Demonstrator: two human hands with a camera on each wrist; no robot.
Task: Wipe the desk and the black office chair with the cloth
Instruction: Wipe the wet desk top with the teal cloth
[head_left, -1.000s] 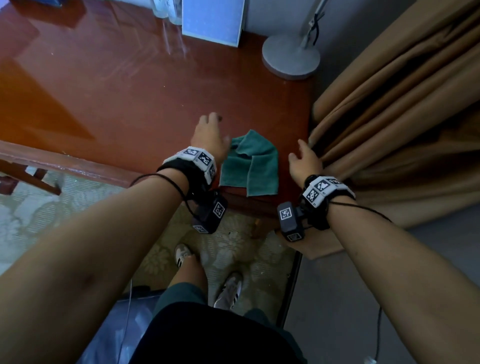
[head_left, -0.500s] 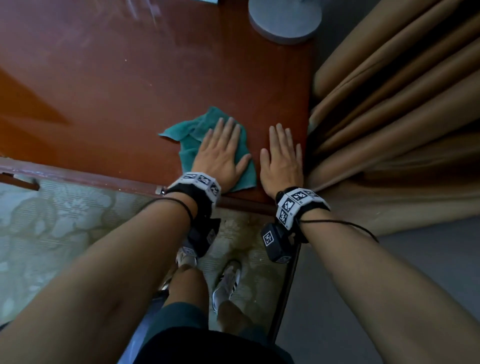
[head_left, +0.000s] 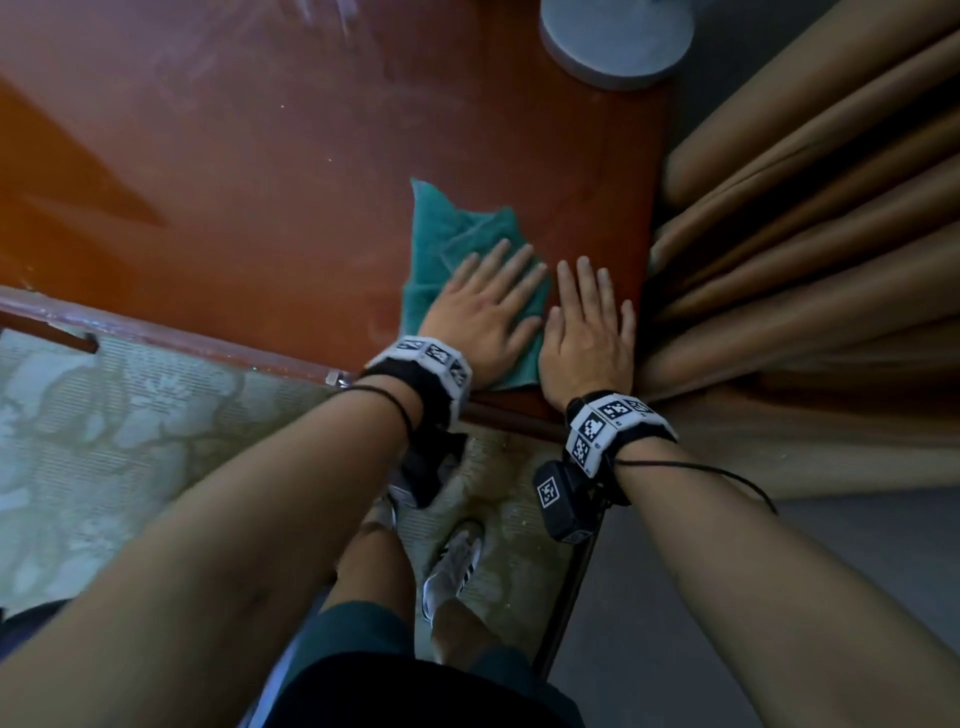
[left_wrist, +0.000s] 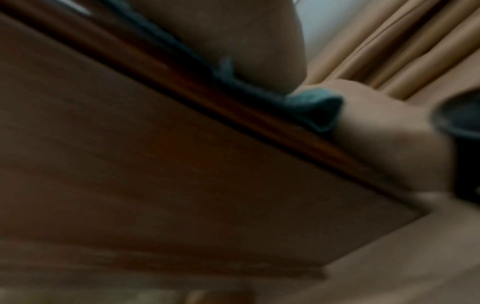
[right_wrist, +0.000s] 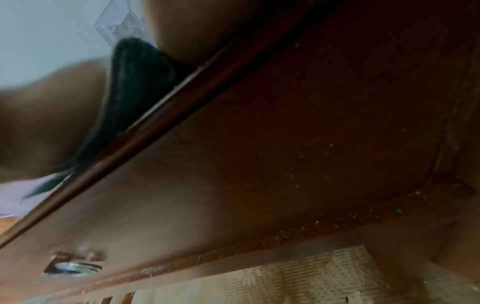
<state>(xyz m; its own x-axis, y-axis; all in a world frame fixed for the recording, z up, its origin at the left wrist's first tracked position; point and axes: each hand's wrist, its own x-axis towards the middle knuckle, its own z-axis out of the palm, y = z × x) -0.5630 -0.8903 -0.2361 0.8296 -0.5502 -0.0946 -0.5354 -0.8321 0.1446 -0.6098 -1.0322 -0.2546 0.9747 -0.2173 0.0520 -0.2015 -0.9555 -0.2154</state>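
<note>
Two hands: both lie flat near the front right corner of the glossy reddish-brown wooden table (head_left: 249, 171), seen from the head camera.
Left hand: the left hand (head_left: 480, 317) presses palm-down on the crumpled teal terry cloth (head_left: 447, 234), fingers straight and slightly spread, gripping nothing.
Right hand: the right hand (head_left: 589, 332) rests just beside it on bare wood, fingers straight and close together, its thumb side touching the cloth's edge.
Cloth: bunched rather than folded, one corner pointing away from the person; its near edge lies at the table's front rim, and the left wrist view shows a tuft (left_wrist: 317, 107) reaching over that rim.
Surroundings: a round grey lamp base (head_left: 618, 41) stands at the back of the table, and tan pleated curtains (head_left: 810, 234) hang against its right edge.
Chair: the black office chair is in none of the views.
Stage: the table wipe looks under way; pale streaks mark the far surface.
Risks: a pull toward the body could drag the cloth off the rim, since flat fingers hold it by pressure alone. A wide stroke away could knock the lamp base. The bunched cloth may skip patches of table.
</note>
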